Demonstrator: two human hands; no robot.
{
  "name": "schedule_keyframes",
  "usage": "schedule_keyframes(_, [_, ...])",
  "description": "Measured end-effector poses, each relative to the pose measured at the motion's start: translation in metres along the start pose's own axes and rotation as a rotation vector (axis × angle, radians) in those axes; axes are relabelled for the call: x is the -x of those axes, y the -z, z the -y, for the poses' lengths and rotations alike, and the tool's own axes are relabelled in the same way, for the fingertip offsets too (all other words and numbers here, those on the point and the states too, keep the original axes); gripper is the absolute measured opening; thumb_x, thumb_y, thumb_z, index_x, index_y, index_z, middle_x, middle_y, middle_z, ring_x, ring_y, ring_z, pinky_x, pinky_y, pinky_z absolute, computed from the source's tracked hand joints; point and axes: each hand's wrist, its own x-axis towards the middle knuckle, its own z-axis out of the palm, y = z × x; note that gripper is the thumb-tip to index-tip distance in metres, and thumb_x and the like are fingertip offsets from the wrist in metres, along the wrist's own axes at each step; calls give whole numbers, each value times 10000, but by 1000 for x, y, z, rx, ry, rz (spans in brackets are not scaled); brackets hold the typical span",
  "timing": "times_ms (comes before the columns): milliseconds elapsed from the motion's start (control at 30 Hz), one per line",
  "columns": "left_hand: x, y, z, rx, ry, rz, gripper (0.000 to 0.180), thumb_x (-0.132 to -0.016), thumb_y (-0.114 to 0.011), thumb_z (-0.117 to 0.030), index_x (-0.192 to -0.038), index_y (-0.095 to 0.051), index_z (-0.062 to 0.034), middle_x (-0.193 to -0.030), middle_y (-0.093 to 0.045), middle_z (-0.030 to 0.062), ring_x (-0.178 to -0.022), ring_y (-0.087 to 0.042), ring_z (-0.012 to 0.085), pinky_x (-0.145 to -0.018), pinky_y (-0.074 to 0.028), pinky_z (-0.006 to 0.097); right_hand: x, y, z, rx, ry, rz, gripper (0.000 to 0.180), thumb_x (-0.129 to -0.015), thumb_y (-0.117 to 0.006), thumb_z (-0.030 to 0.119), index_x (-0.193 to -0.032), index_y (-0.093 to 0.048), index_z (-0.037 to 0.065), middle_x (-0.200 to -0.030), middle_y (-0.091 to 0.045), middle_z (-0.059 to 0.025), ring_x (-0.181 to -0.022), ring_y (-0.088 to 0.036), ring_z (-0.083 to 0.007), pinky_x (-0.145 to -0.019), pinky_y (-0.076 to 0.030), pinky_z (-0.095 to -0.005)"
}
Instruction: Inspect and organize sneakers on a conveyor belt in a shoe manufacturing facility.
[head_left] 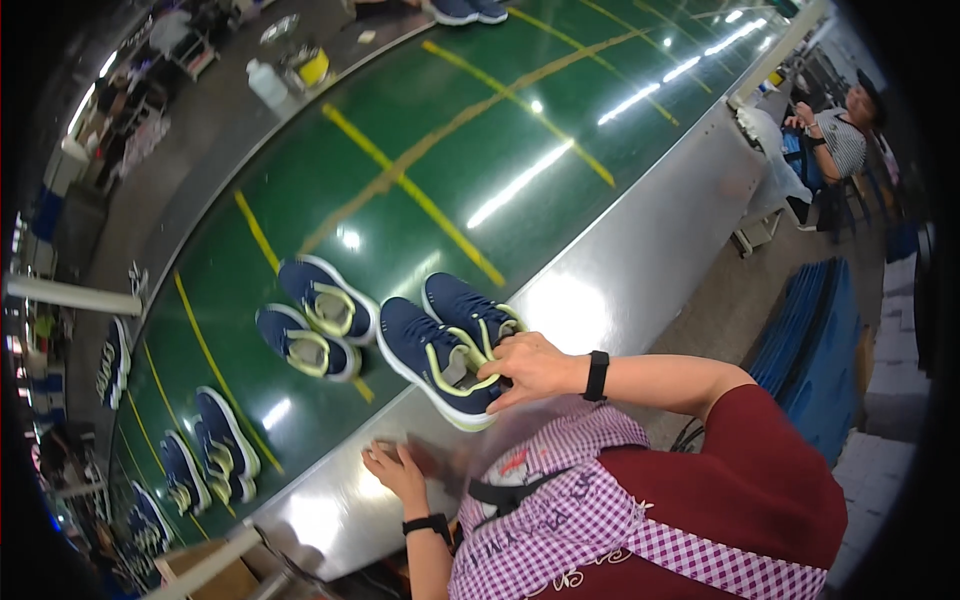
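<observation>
A pair of navy sneakers with lime-green lining and white soles [440, 345] lies at the near edge of a green conveyor belt [450, 150]. My right hand [530, 368] grips both shoes by their heel openings. My left hand [395, 468] rests flat on the steel rim [600, 290] of the conveyor, fingers spread, holding nothing. Both wrists wear black bands. A checked apron over a dark red shirt fills the lower right.
Another navy pair [315, 318] lies further out on the belt, and more pairs [205, 450] trail off to the lower left. Bottles and a yellow container [300, 70] stand beyond the belt. A seated person [840, 130] works at the far right beside blue stacks [810, 350].
</observation>
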Motion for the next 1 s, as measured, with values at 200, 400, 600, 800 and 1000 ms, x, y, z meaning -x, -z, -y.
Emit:
schedule_keyframes(200, [2,-14,-33,-307,233,190,872,-891,-408,-562,-1432,-94,46,-1480,-17,320,-1375,-5,481,-1081,-85,577,-43,67,-106,304,-127,-117,456,-601,-762,474,-885,-683,127,-687,-592,-91,-691,-611,-291,-618,-470,-415])
schedule_keyframes(400, [5,-4,-33,-272,234,189,875,-869,-474,-508,-1422,-120,70,-1468,-55,335,-1365,-20,494,-1082,-45,583,-142,121,-212,558,-131,-195,416,-599,-745,460,-902,-702,178,-764,-633,-104,-837,-618,-281,-769,-447,-432])
schedule_keyframes(600, [2,-1,-37,-318,185,171,843,-880,-466,-489,-1409,-148,86,-1460,-88,337,-1362,-48,494,-1079,-83,576,-201,111,-268,731,-516,-265,537,-733,-655,537,-1174,-587,239,-1170,-548,-139,-1168,-450,-342,-984,-256,-569])
schedule_keyframes(800, [0,4,-38,-342,156,117,831,-879,-461,-504,-1398,-183,83,-1452,-120,338,-1351,-84,503,-1062,-120,590,-217,66,-195,625,-60,-567,507,-663,-729,156,-1140,-555,154,-1169,-517,-106,-1095,-478,-310,-924,-354,-490])
schedule_keyframes(1000, [0,4,-36,-330,153,101,827,-875,-468,-511,-1390,-212,84,-1448,-126,342,-1346,-94,509,-1055,-130,600,-210,-32,-17,270,435,-181,608,-635,-777,311,-1199,-552,277,-989,-583,-83,-987,-522,-276,-869,-388,-421])
